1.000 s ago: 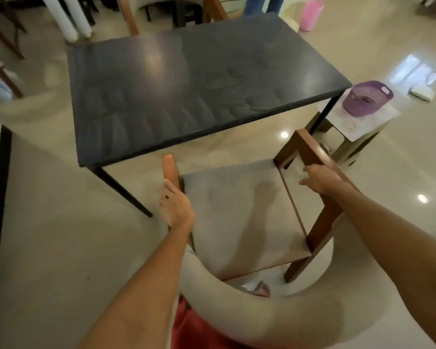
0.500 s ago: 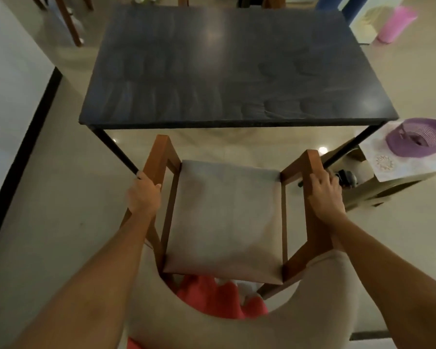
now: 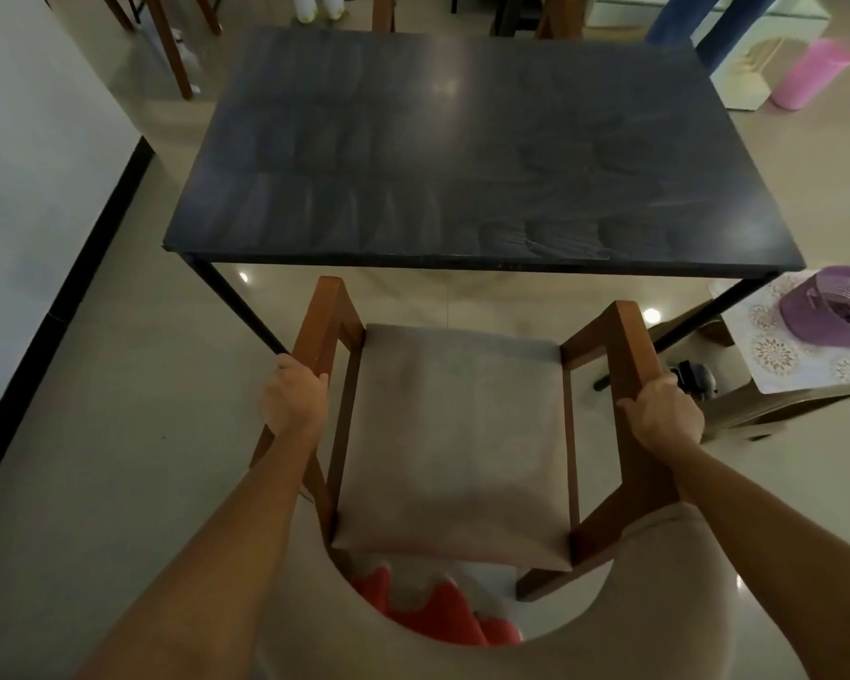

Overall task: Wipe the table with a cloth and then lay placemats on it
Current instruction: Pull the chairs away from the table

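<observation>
A dark rectangular table (image 3: 413,154) with thin black legs stands ahead of me, its top showing faint wipe streaks. In front of it is a wooden armchair (image 3: 457,434) with a beige seat cushion and curved beige backrest. My left hand (image 3: 293,397) grips the chair's left wooden armrest. My right hand (image 3: 663,414) grips the right armrest. To the right, a white patterned placemat (image 3: 776,355) lies on a low stool, with a purple basket (image 3: 840,306) on it. No cloth is visible.
Glossy beige floor tiles surround the table. A white wall with a black skirting runs along the left. Other wooden chair legs stand beyond the table. A pink bin (image 3: 813,73) and a person's blue-trousered legs (image 3: 698,22) are at the far right.
The chair has swung round to face the table squarely. Both my hands went from resting near the armrests to gripping them, and the view has centred on the table.
</observation>
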The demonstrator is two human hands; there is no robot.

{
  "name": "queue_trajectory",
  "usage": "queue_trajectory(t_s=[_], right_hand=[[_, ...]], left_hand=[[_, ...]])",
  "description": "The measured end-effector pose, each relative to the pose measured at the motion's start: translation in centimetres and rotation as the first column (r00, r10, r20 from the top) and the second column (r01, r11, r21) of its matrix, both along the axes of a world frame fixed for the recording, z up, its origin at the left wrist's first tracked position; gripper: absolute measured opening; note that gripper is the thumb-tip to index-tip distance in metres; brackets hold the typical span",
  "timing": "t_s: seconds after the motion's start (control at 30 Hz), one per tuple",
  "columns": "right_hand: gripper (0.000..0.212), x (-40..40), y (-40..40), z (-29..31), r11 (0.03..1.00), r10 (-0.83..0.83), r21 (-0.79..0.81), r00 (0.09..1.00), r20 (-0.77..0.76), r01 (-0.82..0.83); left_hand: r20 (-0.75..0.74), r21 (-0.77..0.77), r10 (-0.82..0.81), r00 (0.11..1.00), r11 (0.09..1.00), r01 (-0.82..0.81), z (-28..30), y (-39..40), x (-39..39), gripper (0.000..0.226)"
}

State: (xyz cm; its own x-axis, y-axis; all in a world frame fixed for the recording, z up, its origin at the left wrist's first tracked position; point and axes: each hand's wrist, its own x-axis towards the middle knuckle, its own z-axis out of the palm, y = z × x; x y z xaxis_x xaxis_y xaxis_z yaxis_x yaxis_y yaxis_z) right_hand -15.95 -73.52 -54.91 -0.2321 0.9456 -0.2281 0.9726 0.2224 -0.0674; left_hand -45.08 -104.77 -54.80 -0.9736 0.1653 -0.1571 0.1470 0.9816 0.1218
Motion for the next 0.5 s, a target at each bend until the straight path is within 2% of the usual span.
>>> queue_trajectory(t_s=[0.17,0.5], right_hand=[[0.044,-0.6,2.3,-0.1,0.999,0.048,0.015,0.999,-0.015,-0.048],[0.039,-1.4,5.4,0.2,0.994,0.095,0.046,0.994,0.062,-0.097]], left_hand=[[-0.013,0.002,0.028,1.0,1.0,-0.028,-0.2,1.1,0.7,0.045],[0.004,-0.026,0.036,0.999,0.999,-0.036,-0.2,3.2,1.1,0.047]])
